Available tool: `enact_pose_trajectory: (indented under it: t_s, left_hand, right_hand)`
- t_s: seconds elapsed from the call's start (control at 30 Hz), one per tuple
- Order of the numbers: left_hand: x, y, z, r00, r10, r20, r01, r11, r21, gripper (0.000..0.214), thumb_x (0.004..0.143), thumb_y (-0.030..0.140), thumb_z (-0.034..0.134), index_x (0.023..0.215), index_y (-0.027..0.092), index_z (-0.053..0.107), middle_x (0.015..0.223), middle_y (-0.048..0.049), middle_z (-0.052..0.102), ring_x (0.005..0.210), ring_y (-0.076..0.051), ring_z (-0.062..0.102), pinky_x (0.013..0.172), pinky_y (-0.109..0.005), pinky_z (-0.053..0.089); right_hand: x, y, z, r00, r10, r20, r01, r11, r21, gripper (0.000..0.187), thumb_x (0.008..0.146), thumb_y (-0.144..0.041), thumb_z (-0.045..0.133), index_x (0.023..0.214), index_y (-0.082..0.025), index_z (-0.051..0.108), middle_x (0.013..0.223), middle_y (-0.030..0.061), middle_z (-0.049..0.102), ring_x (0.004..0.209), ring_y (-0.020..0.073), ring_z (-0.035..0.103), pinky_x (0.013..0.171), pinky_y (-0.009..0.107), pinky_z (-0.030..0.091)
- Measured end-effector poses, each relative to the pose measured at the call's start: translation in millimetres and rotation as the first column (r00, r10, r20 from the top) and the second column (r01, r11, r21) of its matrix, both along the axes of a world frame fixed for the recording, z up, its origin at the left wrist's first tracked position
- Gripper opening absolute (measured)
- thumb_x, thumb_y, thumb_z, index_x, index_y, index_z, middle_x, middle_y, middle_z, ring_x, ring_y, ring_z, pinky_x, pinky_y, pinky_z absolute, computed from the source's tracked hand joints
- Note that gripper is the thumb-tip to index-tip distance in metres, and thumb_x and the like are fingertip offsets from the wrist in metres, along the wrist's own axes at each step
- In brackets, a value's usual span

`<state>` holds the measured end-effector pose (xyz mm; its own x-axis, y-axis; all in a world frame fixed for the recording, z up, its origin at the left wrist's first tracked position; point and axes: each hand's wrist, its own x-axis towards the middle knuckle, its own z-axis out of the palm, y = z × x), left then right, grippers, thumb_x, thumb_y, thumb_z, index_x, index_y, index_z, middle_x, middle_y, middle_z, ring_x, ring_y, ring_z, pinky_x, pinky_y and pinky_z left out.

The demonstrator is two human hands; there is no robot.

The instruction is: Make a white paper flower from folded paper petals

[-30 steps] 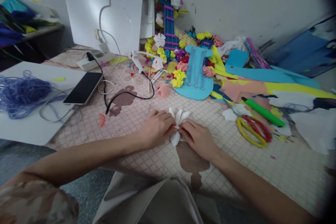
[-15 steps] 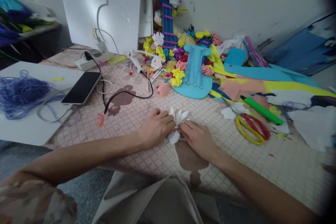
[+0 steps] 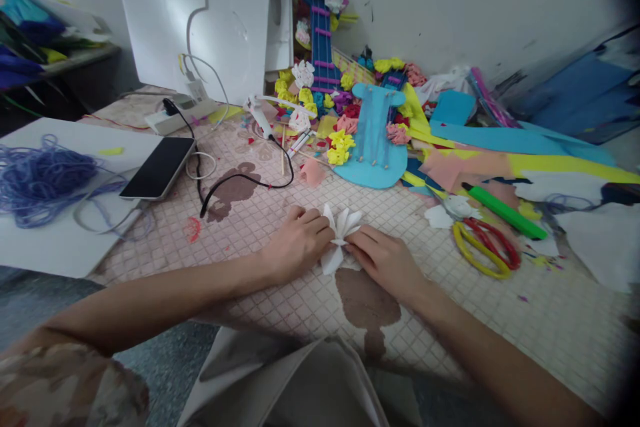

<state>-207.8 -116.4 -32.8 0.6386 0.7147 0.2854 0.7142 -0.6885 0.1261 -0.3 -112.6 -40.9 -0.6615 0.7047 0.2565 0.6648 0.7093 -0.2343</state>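
Observation:
A white paper flower [image 3: 343,221], with folded petals fanned out at the top and one pointing down, is held low over the table's front part. My left hand [image 3: 300,245] grips its left side, fingers curled and closed on the paper. From the right, my right hand [image 3: 384,260] pinches the flower's other edge between thumb and fingers. The fingertips of both hands are partly hidden behind the petals and knuckles. Just beyond the flower lies a scrap of pink paper [image 3: 313,172].
Red and yellow scissors [image 3: 483,250] and a green cutter [image 3: 507,213] lie at right among paper scraps. A phone [image 3: 159,168] and purple yarn [image 3: 45,177] rest at left. A glue gun [image 3: 260,117] with a black cord and a blue harp-shaped cutout [image 3: 373,147] stand behind.
My right hand has shifted slightly right, and more of the flower's middle shows between the hands. The left hand keeps its grip. The whole view has moved a little.

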Motion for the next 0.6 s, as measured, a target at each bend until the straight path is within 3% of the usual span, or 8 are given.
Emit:
enact_pose_trajectory:
  t_s: [0.2,0.4,0.6]
  left_hand:
    - [-0.9,-0.1,0.1,0.998,-0.007,0.069,0.01,0.999,-0.042,0.018,0.091,0.03,0.049,0.089,0.016,0.061,0.09,-0.0037,0.062,0.088,-0.018,0.05,0.076,-0.034,0.031]
    - [-1.6,0.1,1.9,0.997,-0.003,0.071,0.008,0.997,-0.071,0.019,0.092,0.029,0.047,0.088,0.016,0.061,0.089,-0.004,0.062,0.088,-0.018,0.049,0.076,-0.034,0.031]
    - [-1.9,0.6,2.4,0.995,-0.005,0.101,0.014,0.996,-0.088,0.018,0.091,0.029,0.048,0.088,0.017,0.061,0.089,-0.003,0.062,0.087,-0.017,0.05,0.077,-0.034,0.031]
  right_hand:
    - [-0.6,0.4,-1.3,1.0,0.008,-0.026,-0.008,1.0,0.011,0.022,0.094,-0.028,0.041,0.085,-0.018,0.059,0.081,0.0042,0.062,0.072,0.0148,0.058,0.061,0.026,0.043]
    - [12.6,8.3,8.5,0.998,0.056,-0.032,-0.059,0.994,-0.09,0.015,0.092,-0.026,0.045,0.093,-0.021,0.06,0.088,0.0036,0.064,0.08,0.0154,0.06,0.067,0.027,0.046]
    - [31.6,17.1,22.6,0.993,0.113,0.021,-0.107,0.977,-0.183,0.016,0.092,-0.026,0.045,0.089,-0.022,0.06,0.084,0.0016,0.064,0.077,0.0146,0.061,0.066,0.026,0.046]
